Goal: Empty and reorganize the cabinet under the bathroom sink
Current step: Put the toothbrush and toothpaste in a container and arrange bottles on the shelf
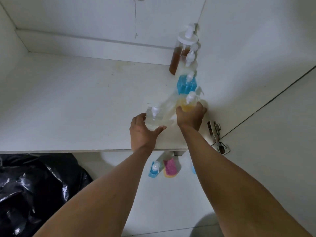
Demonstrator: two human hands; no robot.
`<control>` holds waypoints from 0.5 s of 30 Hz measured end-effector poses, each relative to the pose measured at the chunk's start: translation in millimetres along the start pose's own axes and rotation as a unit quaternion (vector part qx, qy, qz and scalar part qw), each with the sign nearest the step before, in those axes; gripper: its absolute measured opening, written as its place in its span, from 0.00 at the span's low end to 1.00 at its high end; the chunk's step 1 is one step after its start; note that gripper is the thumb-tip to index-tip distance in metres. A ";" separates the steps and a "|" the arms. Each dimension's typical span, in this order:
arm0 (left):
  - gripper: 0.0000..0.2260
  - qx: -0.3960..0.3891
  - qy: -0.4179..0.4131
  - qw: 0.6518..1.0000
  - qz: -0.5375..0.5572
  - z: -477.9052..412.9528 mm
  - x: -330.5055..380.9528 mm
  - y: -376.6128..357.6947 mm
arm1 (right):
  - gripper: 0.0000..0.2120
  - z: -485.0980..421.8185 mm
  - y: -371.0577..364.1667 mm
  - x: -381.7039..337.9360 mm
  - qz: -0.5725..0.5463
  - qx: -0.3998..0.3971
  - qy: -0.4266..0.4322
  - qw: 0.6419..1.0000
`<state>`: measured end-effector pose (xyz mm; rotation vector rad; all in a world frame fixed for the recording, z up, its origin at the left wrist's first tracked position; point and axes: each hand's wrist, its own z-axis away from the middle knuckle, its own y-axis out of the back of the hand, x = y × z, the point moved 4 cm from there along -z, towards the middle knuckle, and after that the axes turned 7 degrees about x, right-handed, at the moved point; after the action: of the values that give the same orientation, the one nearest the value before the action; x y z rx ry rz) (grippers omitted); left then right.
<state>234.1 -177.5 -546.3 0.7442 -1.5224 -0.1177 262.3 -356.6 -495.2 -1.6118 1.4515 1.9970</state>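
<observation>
Pump bottles stand in a row along the right wall of the white cabinet floor [77, 103]. A tall brown bottle [177, 57] is farthest back, then a pale bottle [186, 65], then a blue bottle [186, 85]. My right hand [190, 117] grips a yellow pump bottle [187, 103] at the front of the row. My left hand [145, 130] holds a clear pump bottle [154, 117] just left of it, near the cabinet's front edge. Both bottles are upright.
A black plastic bag [34, 185] lies on the floor at lower left. On the floor below the cabinet edge are a small blue pump bottle [154, 169] and a pink and yellow sponge [170, 167]. A metal door hinge [217, 137] sits at the right.
</observation>
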 end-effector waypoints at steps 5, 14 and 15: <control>0.39 -0.056 -0.002 0.998 0.003 -13.1 -3.2 5.5 | 0.36 -17.4 -11.4 -3.5 -0.034 0.052 -0.001 0.998; 0.31 -0.079 -0.166 0.972 -0.149 -30.8 -24.9 18.0 | 0.23 -13.7 -28.2 -6.4 -0.053 0.114 -0.013 0.992; 0.30 -0.083 -0.167 0.969 -0.160 -31.3 -26.7 16.6 | 0.23 -18.3 -29.9 -7.8 -0.048 0.107 -0.010 0.993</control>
<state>254.4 -139.6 -557.0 0.8597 -1.6721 -0.6325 296.8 -352.5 -504.0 -1.5345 1.4946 1.7349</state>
